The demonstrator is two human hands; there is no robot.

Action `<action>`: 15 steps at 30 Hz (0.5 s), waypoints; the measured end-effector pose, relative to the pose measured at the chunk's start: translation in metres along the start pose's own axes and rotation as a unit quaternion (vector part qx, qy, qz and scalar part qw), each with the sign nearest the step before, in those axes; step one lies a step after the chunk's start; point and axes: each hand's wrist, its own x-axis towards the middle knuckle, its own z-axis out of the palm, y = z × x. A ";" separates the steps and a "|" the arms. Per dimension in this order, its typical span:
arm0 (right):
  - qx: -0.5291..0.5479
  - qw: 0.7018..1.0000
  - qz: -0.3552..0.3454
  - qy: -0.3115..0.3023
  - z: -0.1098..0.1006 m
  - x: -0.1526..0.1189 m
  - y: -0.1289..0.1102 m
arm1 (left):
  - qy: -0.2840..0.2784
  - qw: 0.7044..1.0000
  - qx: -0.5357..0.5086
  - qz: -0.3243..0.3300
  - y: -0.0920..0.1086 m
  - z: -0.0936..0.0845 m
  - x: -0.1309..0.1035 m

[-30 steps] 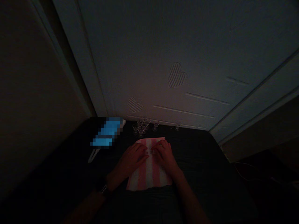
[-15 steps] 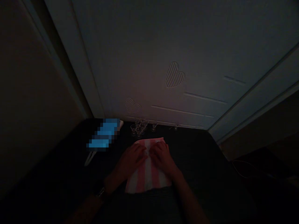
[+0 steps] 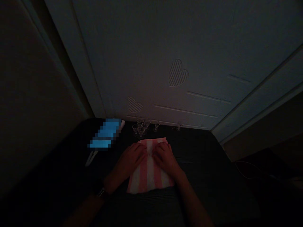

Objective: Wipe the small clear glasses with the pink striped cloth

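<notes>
I had the left hand and right hand over the flat pink-and-white striped cloth, spread on the dark worktop, likely as padding; whether either grip was closed, I could not tell

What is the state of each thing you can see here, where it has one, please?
Striped cloth: spread out on the dark table.
Left hand: over the cloth, fingers bent; any hold unclear.
Right hand: over the cloth, fingers curled; any hold unclear.
Clustered small glasses: close together, mostly upright.
Single glass: upright, apart.
Rightmost glass: too dim to tell.
Device screen: lit, content obscured.
Wristband: worn on left wrist.
</notes>
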 end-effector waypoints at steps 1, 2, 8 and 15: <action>0.020 1.000 0.013 0.015 -0.001 0.000 0.001 | 0.002 1.000 0.007 -0.009 -0.002 -0.001 0.000; 0.051 0.998 0.026 0.033 -0.002 0.001 0.002 | 0.003 1.000 0.014 -0.022 -0.004 -0.002 0.000; 0.304 0.945 0.050 0.106 -0.009 0.005 0.005 | 0.036 0.996 0.056 -0.062 -0.015 0.000 -0.002; 0.338 0.931 0.110 0.086 -0.001 0.003 0.012 | 0.032 0.996 0.050 -0.065 -0.014 -0.001 -0.003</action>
